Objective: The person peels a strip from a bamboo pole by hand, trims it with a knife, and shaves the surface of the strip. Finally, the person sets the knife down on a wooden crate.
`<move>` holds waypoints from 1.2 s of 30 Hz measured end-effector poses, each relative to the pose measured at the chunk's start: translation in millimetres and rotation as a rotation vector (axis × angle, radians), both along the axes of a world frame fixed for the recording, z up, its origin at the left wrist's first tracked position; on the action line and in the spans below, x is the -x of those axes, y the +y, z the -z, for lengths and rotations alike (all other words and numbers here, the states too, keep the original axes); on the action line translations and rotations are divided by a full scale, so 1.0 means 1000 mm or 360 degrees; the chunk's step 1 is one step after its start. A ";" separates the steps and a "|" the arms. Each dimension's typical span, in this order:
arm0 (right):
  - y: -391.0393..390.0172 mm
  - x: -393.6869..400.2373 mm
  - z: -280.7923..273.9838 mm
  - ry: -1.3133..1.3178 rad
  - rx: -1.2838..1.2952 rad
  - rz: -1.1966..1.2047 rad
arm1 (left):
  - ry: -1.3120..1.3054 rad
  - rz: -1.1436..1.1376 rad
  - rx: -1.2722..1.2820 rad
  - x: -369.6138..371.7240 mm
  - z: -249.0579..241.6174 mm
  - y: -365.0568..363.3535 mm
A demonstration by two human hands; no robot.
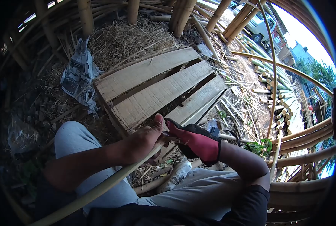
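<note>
A long pale bamboo strip (111, 182) runs from the bottom left up to my two hands at the centre. My bare left hand (145, 141) is wrapped round the strip near its upper end, thumb pointing up. Close against it on the right is my right hand (194, 141), in a red and black glove. Its fingers are closed round something dark and thin at the strip, too hidden to name. Just beyond both hands lies a low slatted wooden pallet (162, 94).
Crumpled newspaper (79, 77) and a straw heap (132, 41) lie left of and behind the pallet. Bamboo poles (284, 109) are stacked at the right. Upright bamboo posts (181, 17) stand behind. A vehicle (256, 26) is parked outside.
</note>
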State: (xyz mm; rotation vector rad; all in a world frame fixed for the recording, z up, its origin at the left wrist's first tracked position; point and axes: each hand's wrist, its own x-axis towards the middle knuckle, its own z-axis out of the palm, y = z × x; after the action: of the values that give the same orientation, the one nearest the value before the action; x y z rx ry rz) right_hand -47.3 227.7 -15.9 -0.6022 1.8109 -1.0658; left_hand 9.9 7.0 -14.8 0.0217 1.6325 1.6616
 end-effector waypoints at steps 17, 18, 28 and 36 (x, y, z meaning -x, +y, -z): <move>-0.009 0.001 -0.026 0.1627 -0.0264 -0.0734 | 0.0117 0.0331 0.0055 0.007 -0.025 -0.011; -0.011 -0.003 -0.032 0.1626 -0.0346 -0.0699 | 0.0143 0.0388 0.0114 0.007 -0.026 -0.011; -0.005 -0.008 -0.013 0.1458 0.0021 -0.0232 | -0.0148 0.0319 -0.0176 0.006 -0.018 -0.006; 0.019 0.011 -0.065 0.0691 0.0410 0.0994 | -0.0500 0.0198 -0.0263 0.004 -0.011 -0.004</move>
State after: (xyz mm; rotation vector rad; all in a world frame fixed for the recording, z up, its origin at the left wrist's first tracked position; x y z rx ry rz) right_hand -58.6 246.7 49.2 -0.4444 2.3406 -1.7058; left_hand 6.3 3.1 -3.3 -0.0517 1.2339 1.6086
